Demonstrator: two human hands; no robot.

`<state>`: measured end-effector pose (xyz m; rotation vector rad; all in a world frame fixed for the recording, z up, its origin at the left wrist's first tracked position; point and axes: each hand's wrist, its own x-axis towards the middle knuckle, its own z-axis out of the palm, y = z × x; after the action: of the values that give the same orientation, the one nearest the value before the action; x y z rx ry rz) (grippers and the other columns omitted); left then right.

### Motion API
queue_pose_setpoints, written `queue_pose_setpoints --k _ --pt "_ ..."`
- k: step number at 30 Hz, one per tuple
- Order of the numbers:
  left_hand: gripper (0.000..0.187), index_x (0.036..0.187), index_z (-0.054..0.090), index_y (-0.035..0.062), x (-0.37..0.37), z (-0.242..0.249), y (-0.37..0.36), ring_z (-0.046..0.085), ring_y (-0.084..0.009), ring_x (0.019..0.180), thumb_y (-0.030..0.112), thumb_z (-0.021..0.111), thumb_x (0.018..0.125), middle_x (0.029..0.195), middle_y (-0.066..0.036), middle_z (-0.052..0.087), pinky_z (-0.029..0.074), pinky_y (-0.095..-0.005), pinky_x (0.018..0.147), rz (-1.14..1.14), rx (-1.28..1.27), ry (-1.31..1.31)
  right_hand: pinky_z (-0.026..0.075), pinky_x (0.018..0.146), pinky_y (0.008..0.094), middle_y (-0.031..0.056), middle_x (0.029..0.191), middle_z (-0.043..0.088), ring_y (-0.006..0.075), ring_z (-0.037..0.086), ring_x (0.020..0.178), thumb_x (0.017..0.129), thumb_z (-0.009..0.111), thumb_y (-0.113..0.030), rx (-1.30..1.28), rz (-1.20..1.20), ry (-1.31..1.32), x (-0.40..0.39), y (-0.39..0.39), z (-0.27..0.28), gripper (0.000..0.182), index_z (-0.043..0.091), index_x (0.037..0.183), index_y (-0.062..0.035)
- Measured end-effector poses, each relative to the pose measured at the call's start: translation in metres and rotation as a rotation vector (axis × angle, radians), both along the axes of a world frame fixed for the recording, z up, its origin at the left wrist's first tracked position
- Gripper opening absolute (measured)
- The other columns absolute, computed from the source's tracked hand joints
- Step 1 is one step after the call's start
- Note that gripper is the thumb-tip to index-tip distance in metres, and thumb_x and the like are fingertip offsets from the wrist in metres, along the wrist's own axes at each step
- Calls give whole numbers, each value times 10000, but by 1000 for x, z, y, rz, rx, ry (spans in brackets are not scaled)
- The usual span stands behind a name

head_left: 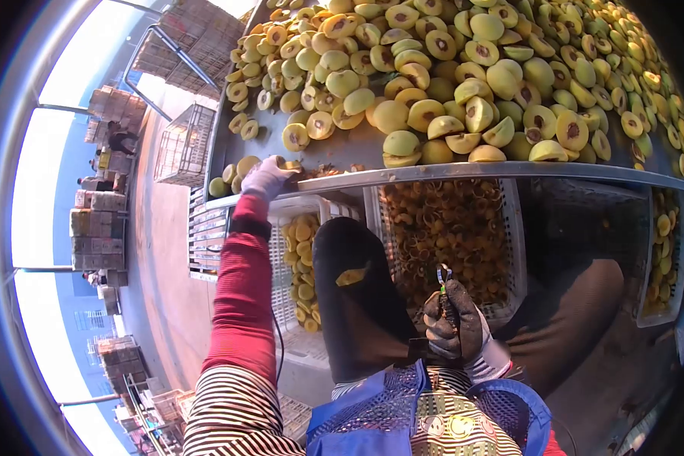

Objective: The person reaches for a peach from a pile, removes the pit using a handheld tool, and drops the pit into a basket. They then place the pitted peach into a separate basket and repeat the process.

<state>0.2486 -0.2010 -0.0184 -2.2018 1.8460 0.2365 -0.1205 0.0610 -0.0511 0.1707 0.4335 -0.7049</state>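
My left hand [264,179], in a pale glove, reaches over the near left edge of the metal table [342,148]. Its fingers are curled at a yellow peach half [290,165], partly hidden by them. Several peach pieces [247,166] lie just left of that hand. My right hand [457,323], in a dark-and-grey glove, is closed around a small pitting tool [444,283] above my lap. The tool has a metal loop at its tip and a bit of green below it. Many peach halves [391,115], a lot with brown centres, are heaped across the table.
Below the table edge stands a white crate [513,251] full of brown scraps. A crate of yellow halves [302,258] is to its left, another crate [665,258] at far right. Stacked crates [99,228] and people are in the left background.
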Motion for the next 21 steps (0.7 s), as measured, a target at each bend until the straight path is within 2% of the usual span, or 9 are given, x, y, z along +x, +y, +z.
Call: queue_pose_setpoints --k 2,4,6,10,12,15,16,20,21 --pt "517 1090 622 15 20 -36 -16 637 -166 835 376 757 746 943 -130 686 497 -303 758 29 33 814 235 311 212 -11 509 408 67 319 341 964 419 -500 33 -5 118 -1 -2 4 474 548 839 -60" --pt "365 974 591 -14 -33 -9 6 599 -108 705 244 758 778 763 -84 643 490 -272 607 -9 -150 891 247 314 206 -11 512 426 70 338 342 956 424 -515 37 -25 254 0 -7 5 479 550 840 -68" --pt "294 976 578 0 -81 7 34 612 -116 705 157 746 793 799 -76 628 495 -255 599 -218 -368 902 262 313 208 -7 526 461 70 359 344 957 455 -481 26 -50 296 -1 -11 17 435 557 850 -72" --pt "316 1081 495 -34 -169 17 118 613 -159 917 3 675 823 1030 -99 595 519 -282 821 -217 -393 1439 430 508 209 37 711 586 88 550 563 939 578 -197 -286 -230 624 4 -15 24 151 575 973 -49" --pt "404 1195 450 -61 -208 31 157 587 -153 997 -11 642 844 1086 -101 584 485 -290 904 3 -210 1576 467 730 245 61 901 608 118 595 815 891 608 -68 -792 -621 1249 15 -20 26 171 557 1048 -23" --pt "474 1311 443 -51 -236 24 187 569 -125 1013 2 617 873 1153 -106 584 460 -256 902 16 -86 1680 440 904 296 109 1090 576 172 567 1002 852 634 -28 -703 -424 1134 -6 -23 31 370 496 1191 17" --pt "341 1221 526 -45 -239 27 192 567 -123 1006 92 593 916 1103 -98 615 453 -246 886 72 28 1625 432 972 308 149 1171 560 206 565 1069 853 645 -36 -636 -414 1034 -6 -21 30 490 453 1299 36" --pt "321 1096 588 -20 -252 15 208 577 -106 934 268 522 971 1013 -72 631 455 -255 858 98 -25 1657 442 953 304 146 1181 567 200 568 1073 871 623 -50 -922 -389 1210 -14 -9 9 487 452 1323 7" --pt "338 1087 592 -19 -253 12 210 574 -102 901 289 507 976 991 -66 630 454 -249 847 186 -42 1650 470 761 271 104 917 612 119 583 850 848 658 -66 -834 -556 1402 -8 -9 11 264 530 1067 9"
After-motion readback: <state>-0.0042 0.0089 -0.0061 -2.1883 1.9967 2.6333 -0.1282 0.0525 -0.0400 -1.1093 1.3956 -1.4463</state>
